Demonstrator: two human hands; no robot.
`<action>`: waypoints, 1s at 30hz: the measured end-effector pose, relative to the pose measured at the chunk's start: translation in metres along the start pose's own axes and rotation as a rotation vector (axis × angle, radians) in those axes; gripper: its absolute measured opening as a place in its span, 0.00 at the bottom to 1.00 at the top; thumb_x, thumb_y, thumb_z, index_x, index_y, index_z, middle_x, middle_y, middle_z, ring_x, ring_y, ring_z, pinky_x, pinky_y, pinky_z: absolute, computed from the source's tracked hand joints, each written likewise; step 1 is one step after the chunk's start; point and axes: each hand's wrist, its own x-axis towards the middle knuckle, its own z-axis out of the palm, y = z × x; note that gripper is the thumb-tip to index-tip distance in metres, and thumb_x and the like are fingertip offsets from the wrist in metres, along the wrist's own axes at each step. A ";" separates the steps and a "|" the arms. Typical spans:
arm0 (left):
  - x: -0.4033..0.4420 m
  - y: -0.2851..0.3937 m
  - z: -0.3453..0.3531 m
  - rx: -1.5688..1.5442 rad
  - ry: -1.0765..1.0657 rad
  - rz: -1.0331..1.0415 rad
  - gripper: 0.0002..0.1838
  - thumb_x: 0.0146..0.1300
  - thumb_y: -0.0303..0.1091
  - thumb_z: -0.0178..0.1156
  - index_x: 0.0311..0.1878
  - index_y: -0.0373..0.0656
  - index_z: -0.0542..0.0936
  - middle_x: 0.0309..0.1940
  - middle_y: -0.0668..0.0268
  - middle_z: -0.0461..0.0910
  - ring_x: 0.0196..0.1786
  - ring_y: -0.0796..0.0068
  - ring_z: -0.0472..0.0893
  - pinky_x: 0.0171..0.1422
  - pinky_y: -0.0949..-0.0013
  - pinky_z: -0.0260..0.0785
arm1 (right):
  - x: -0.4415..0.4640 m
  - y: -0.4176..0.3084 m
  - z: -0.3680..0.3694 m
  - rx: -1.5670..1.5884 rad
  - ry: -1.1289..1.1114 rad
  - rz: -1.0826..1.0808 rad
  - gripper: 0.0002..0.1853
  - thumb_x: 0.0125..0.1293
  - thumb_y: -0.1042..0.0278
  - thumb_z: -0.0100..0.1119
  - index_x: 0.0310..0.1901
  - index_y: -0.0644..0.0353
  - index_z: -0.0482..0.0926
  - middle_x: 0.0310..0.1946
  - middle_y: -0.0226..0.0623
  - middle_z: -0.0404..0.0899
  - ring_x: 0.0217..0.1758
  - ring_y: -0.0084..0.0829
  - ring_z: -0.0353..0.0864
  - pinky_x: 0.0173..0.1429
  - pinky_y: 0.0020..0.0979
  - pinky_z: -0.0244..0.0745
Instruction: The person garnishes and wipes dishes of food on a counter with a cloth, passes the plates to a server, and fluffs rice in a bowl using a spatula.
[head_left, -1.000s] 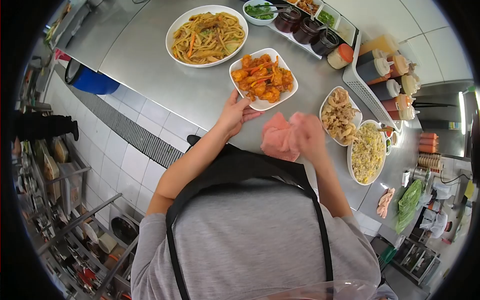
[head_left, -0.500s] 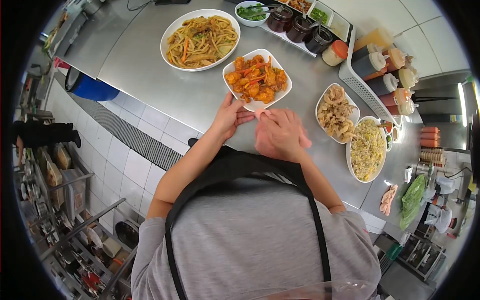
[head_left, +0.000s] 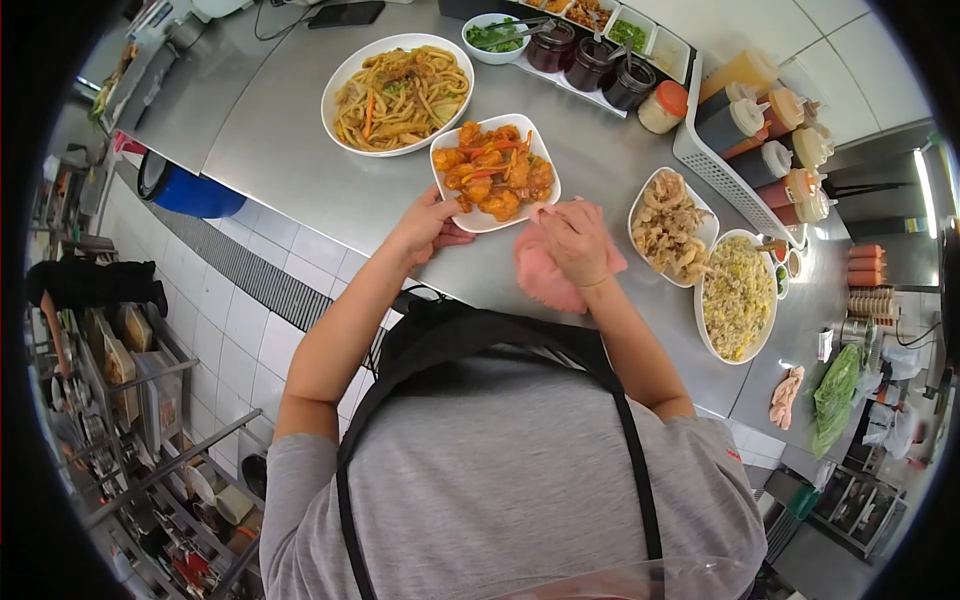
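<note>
A square white bowl [head_left: 546, 198] of orange-glazed pieces [head_left: 497, 168] stands on the steel counter [head_left: 290, 150]. My left hand [head_left: 430, 228] grips its near left rim, thumb on the edge and fingers beneath. At the bowl's near right corner is my right hand [head_left: 575, 240], its fingers pinching a pink cloth [head_left: 543, 272] that hangs below the hand onto the counter. Behind and to the left sits a round white bowl of noodles [head_left: 402, 98]. To the right are a bowl of pale fried pieces [head_left: 668, 225] and an oval dish of fried rice [head_left: 737, 300].
Dark sauce jars [head_left: 589, 66], a bowl of greens [head_left: 497, 38] and a red-lidded jar [head_left: 662, 106] line the back. A basket [head_left: 735, 185] holds squeeze bottles. Another pink cloth [head_left: 786, 398] and a green bag [head_left: 836, 400] lie at right. A person in dark clothes [head_left: 95, 284] stands far left.
The square bowl has moved a little left with my left hand on it. My right hand has brought the cloth from the right to the bowl's near right corner.
</note>
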 end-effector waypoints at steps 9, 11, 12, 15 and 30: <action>0.003 0.020 -0.047 0.191 -0.286 -0.069 0.33 0.55 0.29 0.52 0.64 0.47 0.53 0.42 0.62 0.76 0.32 0.75 0.80 0.38 0.72 0.77 | -0.004 0.011 -0.005 0.241 -0.015 0.014 0.05 0.44 0.74 0.63 0.26 0.55 0.78 0.28 0.26 0.74 0.32 0.30 0.71 0.37 0.33 0.65; -0.008 0.014 -0.046 -0.033 -0.235 -0.007 0.34 0.55 0.28 0.51 0.65 0.47 0.51 0.43 0.61 0.76 0.33 0.74 0.80 0.40 0.71 0.77 | -0.005 0.010 -0.007 0.229 -0.027 -0.013 0.06 0.44 0.73 0.63 0.26 0.54 0.78 0.29 0.26 0.74 0.32 0.30 0.71 0.36 0.32 0.65; -0.015 0.009 -0.045 -0.142 -0.211 0.019 0.35 0.55 0.28 0.51 0.66 0.47 0.50 0.43 0.60 0.76 0.34 0.73 0.80 0.41 0.70 0.77 | -0.006 0.009 -0.008 0.220 -0.032 -0.021 0.06 0.44 0.73 0.63 0.26 0.54 0.78 0.29 0.25 0.74 0.32 0.29 0.71 0.36 0.31 0.65; -0.031 -0.022 -0.033 -0.339 -0.097 0.143 0.36 0.56 0.27 0.51 0.66 0.46 0.47 0.42 0.57 0.76 0.35 0.71 0.80 0.42 0.68 0.76 | -0.006 -0.003 -0.010 0.206 -0.043 0.007 0.06 0.44 0.72 0.64 0.26 0.54 0.78 0.29 0.24 0.74 0.32 0.27 0.71 0.36 0.30 0.65; -0.026 -0.020 0.018 -0.131 0.105 0.131 0.33 0.56 0.25 0.44 0.66 0.54 0.47 0.50 0.57 0.70 0.39 0.65 0.80 0.39 0.67 0.77 | -0.005 0.005 -0.001 0.180 -0.023 -0.012 0.09 0.42 0.77 0.64 0.28 0.54 0.78 0.32 0.28 0.73 0.34 0.33 0.73 0.42 0.35 0.69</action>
